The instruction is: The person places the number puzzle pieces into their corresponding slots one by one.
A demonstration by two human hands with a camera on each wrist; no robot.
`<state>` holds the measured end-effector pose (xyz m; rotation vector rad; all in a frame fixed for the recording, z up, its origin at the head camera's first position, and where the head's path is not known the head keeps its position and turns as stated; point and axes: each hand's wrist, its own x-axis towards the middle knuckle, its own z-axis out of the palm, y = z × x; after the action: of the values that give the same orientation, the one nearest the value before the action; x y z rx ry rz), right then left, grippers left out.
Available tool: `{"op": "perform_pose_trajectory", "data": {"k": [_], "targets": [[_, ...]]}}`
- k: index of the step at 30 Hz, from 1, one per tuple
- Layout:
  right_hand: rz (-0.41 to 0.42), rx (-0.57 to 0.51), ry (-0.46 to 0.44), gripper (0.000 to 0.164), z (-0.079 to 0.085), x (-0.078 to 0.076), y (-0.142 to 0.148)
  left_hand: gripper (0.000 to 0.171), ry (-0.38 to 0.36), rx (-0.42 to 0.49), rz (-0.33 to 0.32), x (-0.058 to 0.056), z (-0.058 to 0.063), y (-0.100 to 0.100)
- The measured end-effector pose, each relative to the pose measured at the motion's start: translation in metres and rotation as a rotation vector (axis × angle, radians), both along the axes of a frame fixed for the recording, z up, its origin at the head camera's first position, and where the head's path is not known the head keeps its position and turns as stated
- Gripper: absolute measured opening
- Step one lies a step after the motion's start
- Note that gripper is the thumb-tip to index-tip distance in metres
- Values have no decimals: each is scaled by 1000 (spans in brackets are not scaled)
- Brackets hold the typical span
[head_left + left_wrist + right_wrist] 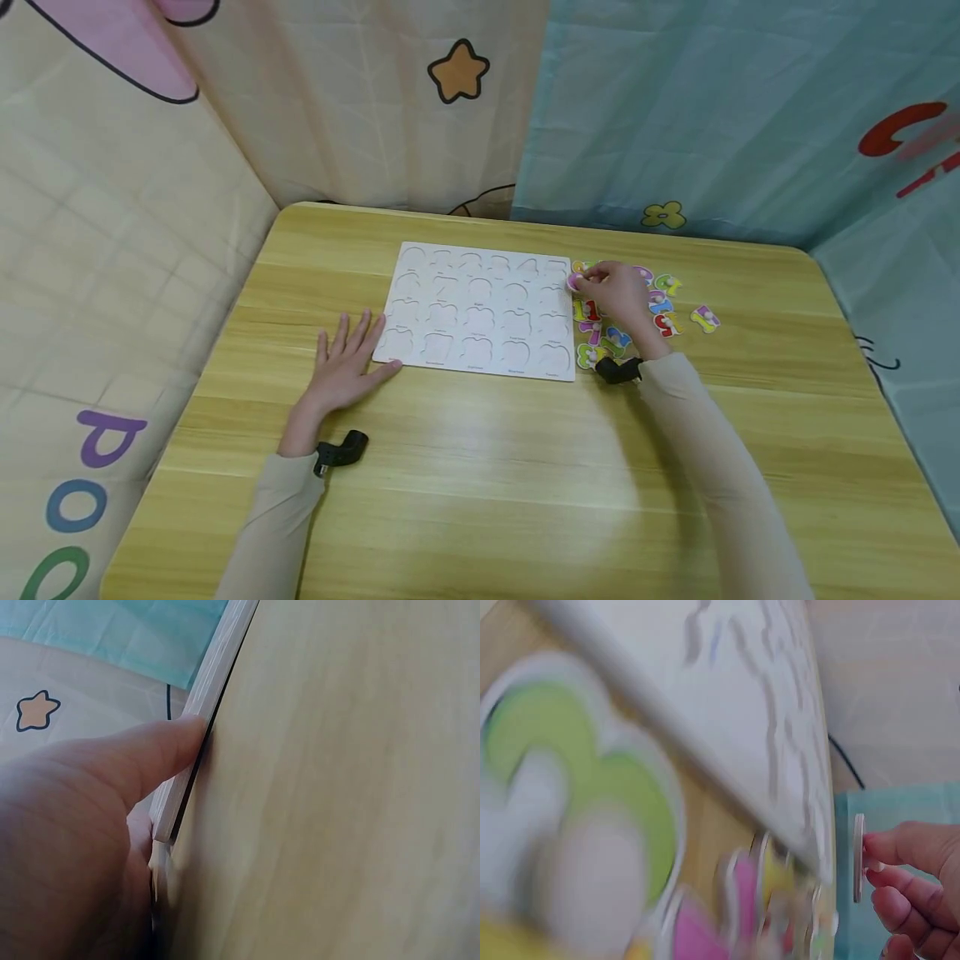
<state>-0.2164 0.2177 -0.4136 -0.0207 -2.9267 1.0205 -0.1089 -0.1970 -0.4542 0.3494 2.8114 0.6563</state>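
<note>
A white puzzle board [491, 312] with rows of recessed shapes lies flat on the table. My left hand [341, 371] rests at its near left corner, fingers spread and straight. In the left wrist view, the thumb [161, 754] touches the board's side edge. By the board's right edge, my right hand [618, 292] pinches a pink-purple puzzle piece [574, 281] between thumb and fingertips. The right wrist view shows this piece [859, 859] edge-on, raised above the table; its number is not readable. Below the right hand lie several colourful number pieces [592, 357], partly hidden by it.
A purple-and-yellow number piece [705, 318] lies apart at the far right of the pile. In the right wrist view a green piece [645, 795] looms close to the camera, blurred. Curtains [360, 108] hang behind and beside the wooden table [480, 467].
</note>
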Motion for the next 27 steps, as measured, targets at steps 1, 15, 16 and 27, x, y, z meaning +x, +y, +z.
{"op": "perform_pose_trajectory", "data": {"k": [1,15,16,27], "targets": [[20,-8,1,30,2,-2,-7,82,2,-1,2,0,0,-1],[298,134,-29,23,-1,-53,-168,81,24,-9,11,1,2,0],[309,145,-16,23,-1,-56,-179,81,28,-12,12,1,2,0],[311,242,-27,21,-9,-70,-244,81,44,-21,23,5,4,1]]}}
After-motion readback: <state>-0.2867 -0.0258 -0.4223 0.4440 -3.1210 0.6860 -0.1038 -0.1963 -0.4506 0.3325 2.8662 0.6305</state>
